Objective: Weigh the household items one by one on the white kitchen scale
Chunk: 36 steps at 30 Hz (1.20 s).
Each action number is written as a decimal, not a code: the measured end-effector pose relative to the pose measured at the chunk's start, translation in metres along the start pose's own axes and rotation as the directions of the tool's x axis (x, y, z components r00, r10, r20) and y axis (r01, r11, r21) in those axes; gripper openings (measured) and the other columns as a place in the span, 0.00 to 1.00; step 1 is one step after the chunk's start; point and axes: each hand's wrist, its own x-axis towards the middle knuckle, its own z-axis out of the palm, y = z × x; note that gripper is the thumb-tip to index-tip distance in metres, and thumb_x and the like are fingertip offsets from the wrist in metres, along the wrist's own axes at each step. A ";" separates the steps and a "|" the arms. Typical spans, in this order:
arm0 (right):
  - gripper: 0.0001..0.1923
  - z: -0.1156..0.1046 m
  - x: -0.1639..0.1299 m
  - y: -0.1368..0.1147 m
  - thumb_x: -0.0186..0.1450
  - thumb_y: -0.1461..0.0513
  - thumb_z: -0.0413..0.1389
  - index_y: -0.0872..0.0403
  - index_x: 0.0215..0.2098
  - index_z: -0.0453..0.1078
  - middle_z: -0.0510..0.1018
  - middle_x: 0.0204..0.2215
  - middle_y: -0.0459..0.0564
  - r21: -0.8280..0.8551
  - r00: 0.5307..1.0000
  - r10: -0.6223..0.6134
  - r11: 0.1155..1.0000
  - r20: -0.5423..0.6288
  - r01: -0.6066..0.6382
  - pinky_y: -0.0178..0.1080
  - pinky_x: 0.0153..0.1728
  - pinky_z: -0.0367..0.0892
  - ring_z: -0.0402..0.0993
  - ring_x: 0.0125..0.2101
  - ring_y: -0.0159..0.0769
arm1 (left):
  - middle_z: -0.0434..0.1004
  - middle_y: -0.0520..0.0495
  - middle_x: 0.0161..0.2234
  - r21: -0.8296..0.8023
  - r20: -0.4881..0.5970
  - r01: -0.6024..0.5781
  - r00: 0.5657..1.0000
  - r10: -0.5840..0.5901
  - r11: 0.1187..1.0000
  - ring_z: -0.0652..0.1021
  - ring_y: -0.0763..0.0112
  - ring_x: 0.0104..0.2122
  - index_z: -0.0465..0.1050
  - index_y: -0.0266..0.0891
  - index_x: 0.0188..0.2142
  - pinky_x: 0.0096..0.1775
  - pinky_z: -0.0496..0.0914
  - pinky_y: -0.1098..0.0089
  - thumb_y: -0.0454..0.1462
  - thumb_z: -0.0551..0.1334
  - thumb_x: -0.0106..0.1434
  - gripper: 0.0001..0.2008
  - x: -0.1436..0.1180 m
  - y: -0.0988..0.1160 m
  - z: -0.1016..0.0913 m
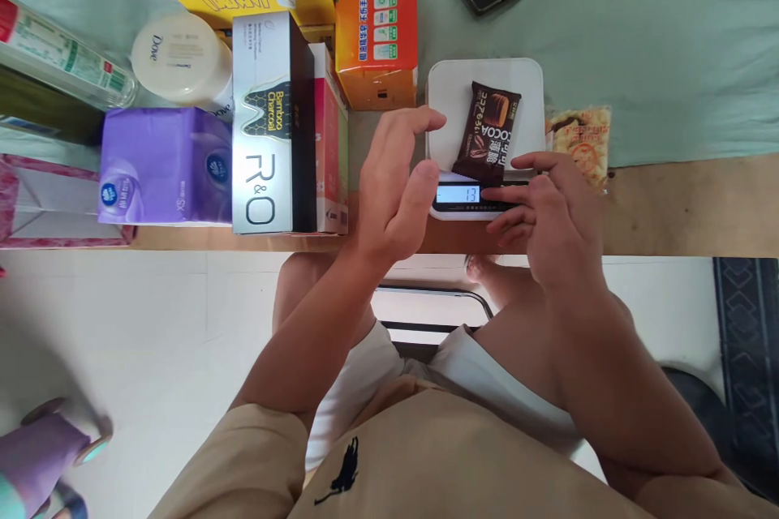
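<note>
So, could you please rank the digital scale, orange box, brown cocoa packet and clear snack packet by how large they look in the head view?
1. Digital scale
2. Orange box
3. Brown cocoa packet and clear snack packet, unranked: they look similar, and the right hand partly hides the clear one.

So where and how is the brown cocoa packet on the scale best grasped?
Probably by its long side edges, around the middle, pinched from above: the packet lies flat on the white scale, narrower across than lengthwise, and nothing covers its top.
</note>
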 end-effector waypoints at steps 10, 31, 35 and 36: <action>0.15 -0.002 0.006 0.001 0.71 0.52 0.52 0.49 0.43 0.78 0.86 0.45 0.54 0.285 0.991 0.110 0.950 0.078 -0.128 0.30 0.13 0.62 0.75 0.18 0.28 | 0.79 0.47 0.52 0.084 0.022 0.034 0.999 -0.036 0.996 0.80 0.58 0.57 0.70 0.53 0.54 0.60 0.73 0.55 0.56 0.44 0.76 0.22 -0.001 0.002 0.002; 0.18 0.000 0.004 0.005 0.69 0.50 0.52 0.46 0.52 0.73 0.83 0.52 0.51 0.286 0.979 0.127 0.943 0.159 -0.169 0.32 0.16 0.65 0.73 0.20 0.26 | 0.83 0.44 0.57 0.433 0.280 -0.017 0.953 -0.117 0.901 0.73 0.48 0.68 0.79 0.48 0.51 0.72 0.58 0.39 0.53 0.49 0.76 0.23 -0.006 -0.002 0.016; 0.16 0.001 0.003 0.000 0.66 0.53 0.55 0.47 0.50 0.74 0.84 0.49 0.51 0.341 0.973 0.177 0.914 0.148 -0.218 0.30 0.16 0.64 0.73 0.19 0.25 | 0.82 0.46 0.58 0.422 0.293 -0.033 0.951 -0.102 0.906 0.73 0.48 0.67 0.80 0.50 0.47 0.71 0.60 0.39 0.49 0.56 0.73 0.15 -0.006 -0.003 0.016; 0.17 0.001 0.003 0.000 0.66 0.53 0.55 0.47 0.51 0.74 0.84 0.49 0.51 0.337 0.972 0.179 0.915 0.152 -0.221 0.30 0.16 0.65 0.72 0.20 0.25 | 0.82 0.46 0.58 0.423 0.297 -0.036 0.949 -0.101 0.906 0.74 0.48 0.67 0.80 0.50 0.45 0.71 0.60 0.39 0.48 0.56 0.73 0.14 -0.006 -0.003 0.016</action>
